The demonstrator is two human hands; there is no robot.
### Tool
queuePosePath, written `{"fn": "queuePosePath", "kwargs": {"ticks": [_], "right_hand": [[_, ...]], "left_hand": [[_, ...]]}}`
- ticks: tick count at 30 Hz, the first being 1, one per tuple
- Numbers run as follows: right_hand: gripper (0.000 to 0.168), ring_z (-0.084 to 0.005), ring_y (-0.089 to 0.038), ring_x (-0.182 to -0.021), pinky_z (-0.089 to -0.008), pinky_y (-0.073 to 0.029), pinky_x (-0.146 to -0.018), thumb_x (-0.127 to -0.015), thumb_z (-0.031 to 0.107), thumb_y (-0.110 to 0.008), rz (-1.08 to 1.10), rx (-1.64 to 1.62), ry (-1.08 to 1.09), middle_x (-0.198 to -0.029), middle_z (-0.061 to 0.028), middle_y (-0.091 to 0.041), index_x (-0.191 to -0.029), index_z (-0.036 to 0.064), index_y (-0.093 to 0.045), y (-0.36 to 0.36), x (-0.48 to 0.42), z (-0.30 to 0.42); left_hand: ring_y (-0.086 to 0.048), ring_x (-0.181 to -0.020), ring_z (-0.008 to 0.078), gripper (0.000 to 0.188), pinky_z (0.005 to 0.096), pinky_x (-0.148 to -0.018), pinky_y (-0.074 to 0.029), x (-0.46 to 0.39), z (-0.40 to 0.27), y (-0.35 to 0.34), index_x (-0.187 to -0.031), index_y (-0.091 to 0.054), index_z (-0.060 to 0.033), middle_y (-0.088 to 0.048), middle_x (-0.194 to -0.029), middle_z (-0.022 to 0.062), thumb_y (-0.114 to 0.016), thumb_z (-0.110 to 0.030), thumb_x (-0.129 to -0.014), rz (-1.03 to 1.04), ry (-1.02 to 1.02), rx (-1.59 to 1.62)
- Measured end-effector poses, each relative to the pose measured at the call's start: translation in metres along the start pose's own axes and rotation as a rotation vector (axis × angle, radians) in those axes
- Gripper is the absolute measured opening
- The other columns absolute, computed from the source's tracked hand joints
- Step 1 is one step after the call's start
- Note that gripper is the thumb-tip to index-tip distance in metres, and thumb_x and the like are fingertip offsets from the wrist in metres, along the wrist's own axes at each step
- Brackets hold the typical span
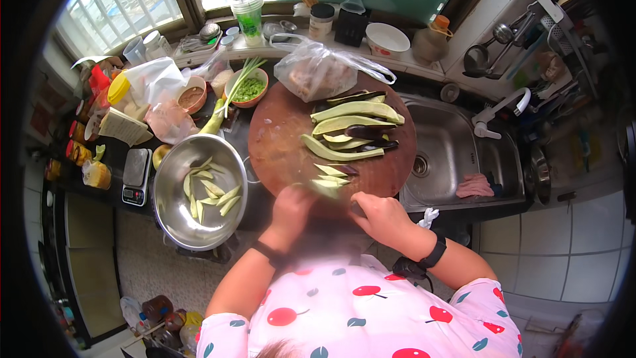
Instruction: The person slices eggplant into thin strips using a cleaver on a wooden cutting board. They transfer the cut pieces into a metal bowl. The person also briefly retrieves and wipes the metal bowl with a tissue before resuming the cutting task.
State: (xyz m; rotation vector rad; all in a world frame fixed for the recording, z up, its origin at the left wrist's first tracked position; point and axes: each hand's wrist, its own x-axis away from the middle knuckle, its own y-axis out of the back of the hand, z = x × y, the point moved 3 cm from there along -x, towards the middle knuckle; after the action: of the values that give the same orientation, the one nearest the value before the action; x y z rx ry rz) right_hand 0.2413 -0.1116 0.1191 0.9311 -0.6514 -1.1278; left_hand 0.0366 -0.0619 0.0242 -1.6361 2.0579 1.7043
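My left hand (293, 204) is motion-blurred at the near edge of the round wooden chopping board (278, 144). A blurred pale green piece (325, 189) lies at its fingertips; whether the fingers grip it is unclear. My right hand (382, 214) is closed around a dark handle (357, 209), probably a knife's; no blade shows clearly. Just beyond the hands lie several cut eggplant pieces (331, 170). Farther up the board are long eggplant strips (355, 109) with pale flesh and dark purple skin. Several eggplant wedges (212, 189) lie in a steel bowl (169, 214) at the left.
A plastic bag (318, 67) rests at the board's far edge. The steel sink (442, 154) with its white faucet (489, 122) adjoins on the right. Left of the board are a bowl of chopped greens (248, 89), a kitchen scale (135, 174) and a notebook (124, 127).
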Motion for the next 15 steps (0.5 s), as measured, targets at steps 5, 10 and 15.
{"fn": "queuePosePath", "kwargs": {"ticks": [5,10,15], "right_hand": [[0.028,-0.0376,-0.066,-0.072,-0.0447,-0.054,-0.062,-0.085,0.021,-0.072,0.03,0.029,0.019,-0.082,-0.0175,-0.068,-0.102,0.004,-0.057,0.001,0.005,0.006],[0.027,-0.0381,-0.066,-0.071,-0.0461,-0.053,-0.06,-0.085,0.021,-0.071,0.06,0.041,0.015,-0.078,-0.0181,-0.067,-0.1,0.004,-0.055,0.001,0.004,0.005],[0.025,-0.0402,-0.065,-0.071,-0.049,-0.052,-0.061,-0.085,0.019,-0.07,0.068,0.013,-0.025,-0.077,-0.0195,-0.066,-0.096,0.004,-0.054,-0.016,-0.007,0.004]], "left_hand": [[-0.064,-0.089,0.0299,0.017,0.0408,-0.078,-0.053,0.007,0.006,-0.002,-0.086,-0.072,-0.007,-0.067,-0.089,0.0094,-0.063,-0.007,-0.073,-0.004,0.004,-0.013],[-0.064,-0.085,0.0293,0.015,0.0378,-0.073,-0.053,0.006,0.002,0.0,-0.084,-0.072,-0.006,-0.066,-0.088,0.0086,-0.065,-0.004,-0.072,-0.049,0.006,0.002],[-0.064,-0.083,0.0276,0.016,0.037,-0.072,-0.053,0.009,0.002,-0.002,-0.084,-0.072,-0.0067,-0.066,-0.086,0.0087,-0.062,-0.005,-0.072,-0.046,0.027,-0.015]]}}
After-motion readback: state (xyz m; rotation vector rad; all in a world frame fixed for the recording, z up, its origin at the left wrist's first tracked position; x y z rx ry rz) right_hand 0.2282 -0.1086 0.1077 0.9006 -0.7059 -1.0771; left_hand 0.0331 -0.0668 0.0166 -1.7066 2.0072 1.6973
